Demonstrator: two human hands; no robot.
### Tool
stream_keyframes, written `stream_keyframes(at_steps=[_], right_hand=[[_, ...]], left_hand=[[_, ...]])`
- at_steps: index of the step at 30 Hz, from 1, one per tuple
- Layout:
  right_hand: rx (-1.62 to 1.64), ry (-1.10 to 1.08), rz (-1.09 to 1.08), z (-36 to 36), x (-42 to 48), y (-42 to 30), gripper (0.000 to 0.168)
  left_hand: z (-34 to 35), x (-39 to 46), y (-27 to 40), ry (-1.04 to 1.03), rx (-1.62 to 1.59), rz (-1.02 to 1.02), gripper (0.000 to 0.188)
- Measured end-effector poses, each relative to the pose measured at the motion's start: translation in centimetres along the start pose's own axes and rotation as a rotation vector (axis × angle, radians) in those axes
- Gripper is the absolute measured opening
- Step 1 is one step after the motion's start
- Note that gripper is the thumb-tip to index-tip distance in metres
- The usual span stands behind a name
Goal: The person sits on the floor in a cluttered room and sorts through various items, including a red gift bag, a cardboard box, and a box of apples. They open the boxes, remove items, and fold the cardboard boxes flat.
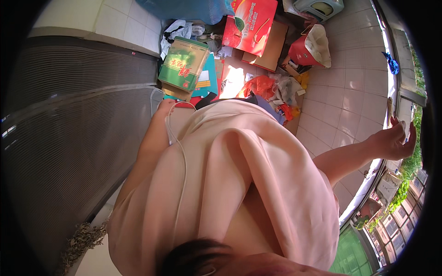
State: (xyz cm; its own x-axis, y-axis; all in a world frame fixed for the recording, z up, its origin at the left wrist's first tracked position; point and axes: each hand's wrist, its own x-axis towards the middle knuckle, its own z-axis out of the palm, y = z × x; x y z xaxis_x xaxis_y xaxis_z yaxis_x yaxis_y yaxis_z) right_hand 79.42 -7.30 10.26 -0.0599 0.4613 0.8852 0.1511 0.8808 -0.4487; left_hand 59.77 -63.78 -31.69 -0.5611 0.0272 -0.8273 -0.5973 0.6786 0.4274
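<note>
My left hand [167, 106] is low beside the dark ribbed panel [103, 79], its fingers curled close to a clear plastic edge [156, 100]. Whether it grips that edge is not plain. A thin white cable [185, 162] loops by this hand and runs down over my pale pink garment [221, 151]. Stretched out to the other side, my right hand [397, 141] is at the window ledge [374, 169]. Its fingers are bent and apart, with nothing seen between them. Just beyond my left hand, a green and gold carton [184, 63] lies tilted on other cardboard.
Ahead on the floor are a red apple carton [248, 26], a red paper bag [307, 48], orange plastic bags [259, 87] and a pale stool [321, 8]. A tiled wall [345, 89] runs beneath the window. Something blue [392, 63] is at the ledge. Dried plant matter [83, 241] lies behind me.
</note>
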Motion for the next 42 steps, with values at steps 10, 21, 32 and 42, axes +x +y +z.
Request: stream_keyframes(at_steps=[10,21,32,42], right_hand=[[0.162,-0.209,0.024,8.0,-2.9,-14.1,0.026],[0.421,-0.847,-0.095,22.5,-9.4,-15.1,0.029],[0.436,-2.093,-0.307,33.1,-43.6,-3.8,0.033],[0.389,-1.771,-0.060,50.1,-76.2,14.5,0.041]], left_hand=[[-4.1,-4.1,-16.4,0.184,-0.302,-0.161,0.022],[4.6,-5.3,-18.3,0.193,-0.550,-0.260,0.024],[14.9,7.7,-8.6,0.209,-1.300,-0.342,0.043],[20.7,31.6,-11.9,0.345,-1.646,-0.295,0.067]])
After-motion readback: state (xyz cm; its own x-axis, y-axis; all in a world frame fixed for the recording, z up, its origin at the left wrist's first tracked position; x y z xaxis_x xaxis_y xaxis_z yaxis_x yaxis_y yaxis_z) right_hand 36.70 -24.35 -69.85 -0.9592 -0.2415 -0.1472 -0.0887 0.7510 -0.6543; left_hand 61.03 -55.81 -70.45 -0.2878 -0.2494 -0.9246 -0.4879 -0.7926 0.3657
